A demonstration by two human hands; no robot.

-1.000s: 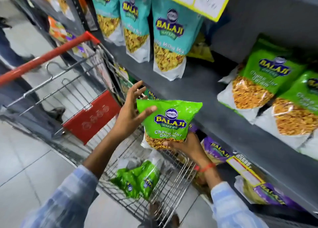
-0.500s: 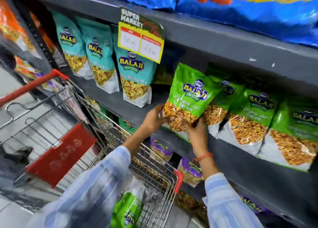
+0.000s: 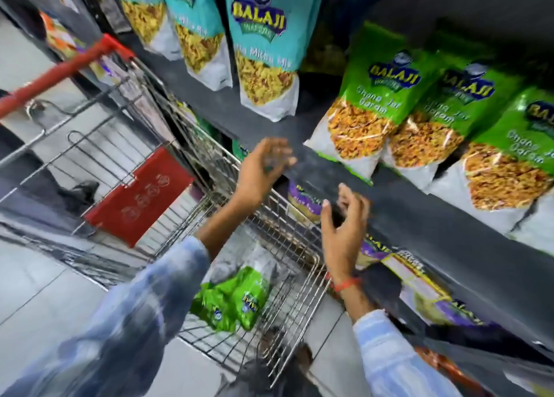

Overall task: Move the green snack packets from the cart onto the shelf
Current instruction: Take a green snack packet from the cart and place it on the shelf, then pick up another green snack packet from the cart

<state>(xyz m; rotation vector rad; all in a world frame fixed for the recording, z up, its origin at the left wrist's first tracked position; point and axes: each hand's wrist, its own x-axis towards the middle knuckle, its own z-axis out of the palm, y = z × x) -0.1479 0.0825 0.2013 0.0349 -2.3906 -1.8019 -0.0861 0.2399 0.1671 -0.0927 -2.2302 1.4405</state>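
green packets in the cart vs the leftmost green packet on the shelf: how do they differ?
The leftmost shelf packet stands nearly upright, leaning on its neighbours; the cart packets lie flat and crumpled in the cart. The shelf packet faces out, with its label readable; the cart packets' print is blurred and bunched. The shelf packet stands in a row; the cart packets lie in a loose heap. Both share the green colour and the blue logo.

We see a dark grey shelf (image 3: 404, 213) w/ three green snack packets (image 3: 368, 103) leaning back in an overlapping row at right, and teal packets (image 3: 263, 52) standing further left. Beside it, the wire cart (image 3: 284, 231) has green packets (image 3: 233, 300) lying in its basket. Purple packets (image 3: 302, 198) sit on the level below the shelf edge, partly hidden.
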